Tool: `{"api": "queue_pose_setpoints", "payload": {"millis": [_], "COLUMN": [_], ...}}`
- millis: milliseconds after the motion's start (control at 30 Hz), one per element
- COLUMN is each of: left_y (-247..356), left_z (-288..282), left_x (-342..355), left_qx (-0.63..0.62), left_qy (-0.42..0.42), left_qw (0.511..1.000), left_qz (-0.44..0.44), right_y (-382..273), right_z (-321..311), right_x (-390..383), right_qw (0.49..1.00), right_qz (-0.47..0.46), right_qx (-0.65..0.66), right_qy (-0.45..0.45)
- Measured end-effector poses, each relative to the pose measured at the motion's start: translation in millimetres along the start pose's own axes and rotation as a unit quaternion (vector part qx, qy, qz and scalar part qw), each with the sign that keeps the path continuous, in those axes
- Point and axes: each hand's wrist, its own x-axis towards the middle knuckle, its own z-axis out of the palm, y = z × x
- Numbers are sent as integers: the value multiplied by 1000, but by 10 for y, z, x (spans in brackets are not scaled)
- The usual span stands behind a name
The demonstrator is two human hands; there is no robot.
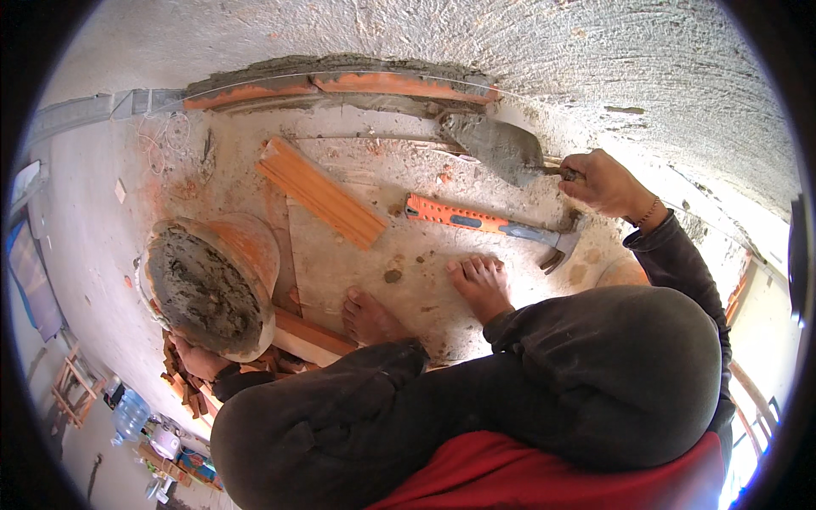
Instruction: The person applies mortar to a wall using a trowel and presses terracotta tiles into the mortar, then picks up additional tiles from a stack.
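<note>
My right hand point(605, 185) is closed round the handle of a pointed trowel point(501, 146). Grey mortar coats its blade, and the tip is by the right end of a row of orange tile strips point(365, 83) set in mortar at the wall's foot. At the left, my left hand point(201, 357) grips the near lower edge of a round bucket point(265, 255), some fingers hidden behind it. The bucket leans, its mouth facing up toward me, with wet mortar point(204, 285) inside.
A claw hammer point(493, 223) with an orange and grey handle lies before my bare feet point(480, 285). One loose orange tile strip point(323, 194) lies on the floor. More cut pieces point(178, 374) are piled beside the bucket. A thin string runs along the tile row.
</note>
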Motion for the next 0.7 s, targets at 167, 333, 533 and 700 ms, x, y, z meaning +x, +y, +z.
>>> {"api": "queue_pose_setpoints", "payload": {"millis": [167,333,533,700], "left_y": [236,197,166,191], "left_z": [201,143,106,171], "left_x": [-215,-173,-121,-182], "left_qx": [-86,-112,-85,-91], "left_qy": [33,14,12,1], "left_qw": [994,993,995,995], "left_qz": [-53,-43,-56,-44], "right_y": [-6,7,-110,-11], "right_z": [78,106,130,97], "right_x": [194,392,295,148], "right_qw": [1000,998,999,999], "right_qz": [-26,-60,-18,-8], "right_qx": [12,7,25,-2], "right_qy": [-13,11,35,33]}}
